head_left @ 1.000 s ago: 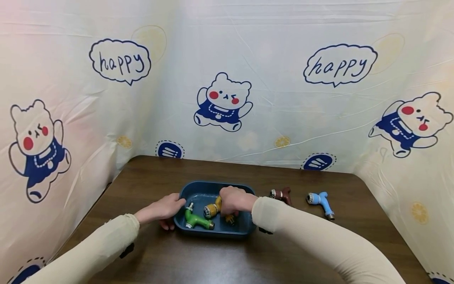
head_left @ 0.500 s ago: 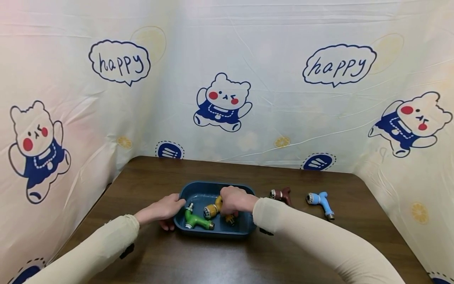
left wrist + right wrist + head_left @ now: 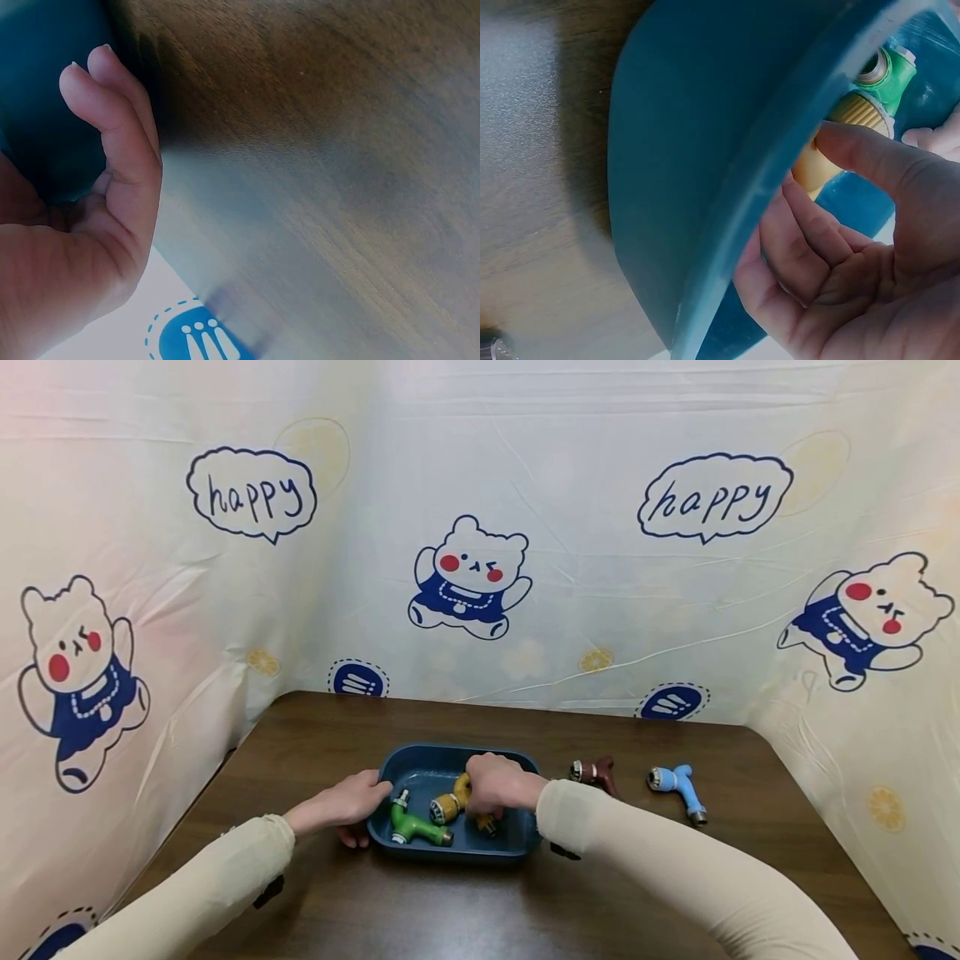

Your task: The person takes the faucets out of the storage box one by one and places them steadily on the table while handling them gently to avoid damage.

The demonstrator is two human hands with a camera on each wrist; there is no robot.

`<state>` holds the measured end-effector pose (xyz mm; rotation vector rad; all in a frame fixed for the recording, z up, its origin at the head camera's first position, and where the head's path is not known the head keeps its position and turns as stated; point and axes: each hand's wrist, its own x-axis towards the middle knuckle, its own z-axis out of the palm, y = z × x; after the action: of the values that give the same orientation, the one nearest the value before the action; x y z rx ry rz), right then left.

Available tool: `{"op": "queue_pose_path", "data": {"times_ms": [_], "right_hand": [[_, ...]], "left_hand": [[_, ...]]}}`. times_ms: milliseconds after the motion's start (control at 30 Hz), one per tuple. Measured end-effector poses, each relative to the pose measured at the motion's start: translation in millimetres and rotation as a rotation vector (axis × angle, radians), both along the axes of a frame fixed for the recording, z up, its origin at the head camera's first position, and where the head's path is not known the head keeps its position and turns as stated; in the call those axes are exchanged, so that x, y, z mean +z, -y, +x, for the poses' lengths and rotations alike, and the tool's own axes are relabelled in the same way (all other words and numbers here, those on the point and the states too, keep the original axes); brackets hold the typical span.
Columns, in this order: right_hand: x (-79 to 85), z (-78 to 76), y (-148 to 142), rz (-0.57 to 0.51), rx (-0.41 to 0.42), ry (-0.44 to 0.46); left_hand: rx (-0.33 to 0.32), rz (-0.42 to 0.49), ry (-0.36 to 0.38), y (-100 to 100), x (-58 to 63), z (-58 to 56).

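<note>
A dark blue plastic basin point(image 3: 480, 857) stands on the table. My left hand point(image 3: 341, 802) holds its left side, thumb at the rim and fingers against the outer wall; in the left wrist view the curved fingers point(image 3: 124, 127) lie along that wall. A green tap point(image 3: 416, 828) lies in the basin's left part. Right of it, my right hand point(image 3: 498, 783) reaches inside and grips a yellow tap point(image 3: 448, 806), covering its middle. In the right wrist view the thumb presses on the yellow tap point(image 3: 810, 169), while the basin's wall hides some fingertips.
To the right of the basin lie a dark red tap point(image 3: 597, 771) and, farther right, a light blue tap point(image 3: 681, 789) on the brown wooden table point(image 3: 390, 910). A printed white curtain point(image 3: 585, 568) hangs around the table's back and sides.
</note>
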<state>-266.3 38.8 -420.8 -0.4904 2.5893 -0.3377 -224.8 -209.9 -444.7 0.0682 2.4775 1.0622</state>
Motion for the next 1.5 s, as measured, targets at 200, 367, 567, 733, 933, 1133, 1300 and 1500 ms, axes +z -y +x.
{"op": "queue_pose_path", "data": {"times_ms": [200,367,567,733,933,1133,1300,1500], "right_hand": [[1.7,1.1,-2,0.01,0.006,-0.015],[2.2,0.3,-3,0.016,0.013,-0.027],[2.9,-1.7,-4,-0.002,0.008,-0.013],[5.0,-1.7,-6,-0.008,0.015,-0.008],[7.8,-2.3,-9,0.006,0.026,-0.015],[12.6,-0.8,-12,0.004,0.034,-0.024],[15.0,-0.2,-13,0.004,0.036,-0.028],[19.7,1.4,-15,0.009,0.039,-0.034]], "left_hand": [[-0.001,-0.005,0.002,-1,0.8,0.4],[-0.002,-0.006,0.001,0,2.0,0.5],[-0.012,-0.003,-0.004,0,3.3,0.6],[-0.013,-0.003,0.0,1,1.0,-0.1],[-0.007,-0.005,0.002,1,-0.8,0.2],[-0.017,-0.002,-0.006,0,0.8,0.9],[-0.013,0.001,0.001,-1,1.2,1.2],[-0.03,0.004,0.003,0,2.4,2.2]]}}
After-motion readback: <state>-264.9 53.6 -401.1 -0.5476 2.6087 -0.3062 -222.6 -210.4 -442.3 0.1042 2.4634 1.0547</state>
